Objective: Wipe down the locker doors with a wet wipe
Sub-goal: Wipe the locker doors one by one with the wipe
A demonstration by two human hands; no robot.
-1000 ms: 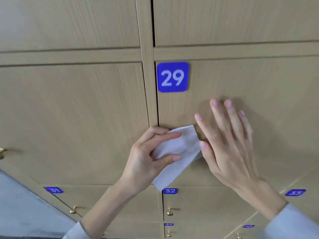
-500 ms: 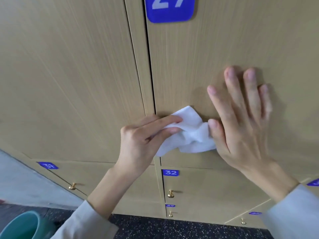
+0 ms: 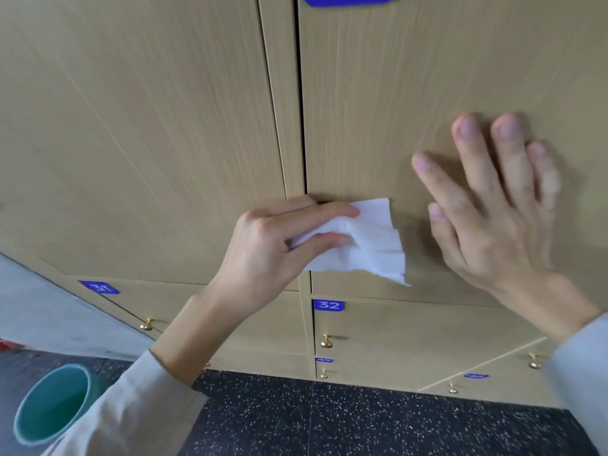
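Observation:
A light wooden locker door fills the upper right, with the lower edge of its blue number plate at the top. My left hand pinches a crumpled white wet wipe between thumb and fingers, held against the door's lower left corner. My right hand is spread flat with straight fingers over the same door, to the right of the wipe and apart from it.
Another locker door is on the left. Below are smaller lockers, one marked 32, with brass knobs. A teal bin stands on the dark speckled floor at lower left.
The view has tilted down, so the number plate has slid to the top edge. My right hand has let go of the wipe and moved right, leaving a gap. My left hand still holds the wipe.

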